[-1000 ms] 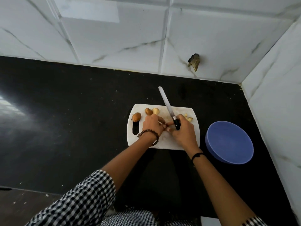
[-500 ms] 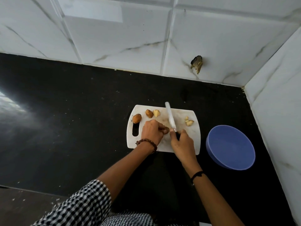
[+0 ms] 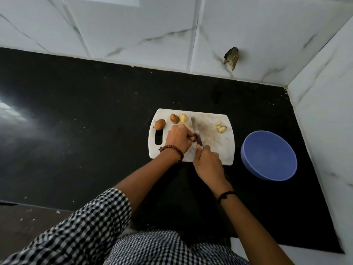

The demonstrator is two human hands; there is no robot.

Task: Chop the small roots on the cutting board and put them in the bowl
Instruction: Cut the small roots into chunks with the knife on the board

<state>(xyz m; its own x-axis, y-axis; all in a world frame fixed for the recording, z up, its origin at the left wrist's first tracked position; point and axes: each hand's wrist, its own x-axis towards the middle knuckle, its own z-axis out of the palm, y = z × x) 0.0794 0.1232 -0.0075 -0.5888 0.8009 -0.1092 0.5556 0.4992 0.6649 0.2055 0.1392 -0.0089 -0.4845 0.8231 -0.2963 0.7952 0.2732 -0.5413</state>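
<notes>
A single wide-angle head camera looks forward and steeply down on the counter (image 3: 76,131) from close above; board (image 3: 215,142) near centre, walls (image 3: 133,25) at 12 and 3 o'clock.

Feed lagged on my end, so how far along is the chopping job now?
Done: a few cut pieces lie at the right end of the cutting board. In hand: the left hand holds a root while the right hand sets the knife against it. Left: two brown roots and a pale piece wait at the far left, and the blue bowl looks empty.
</notes>
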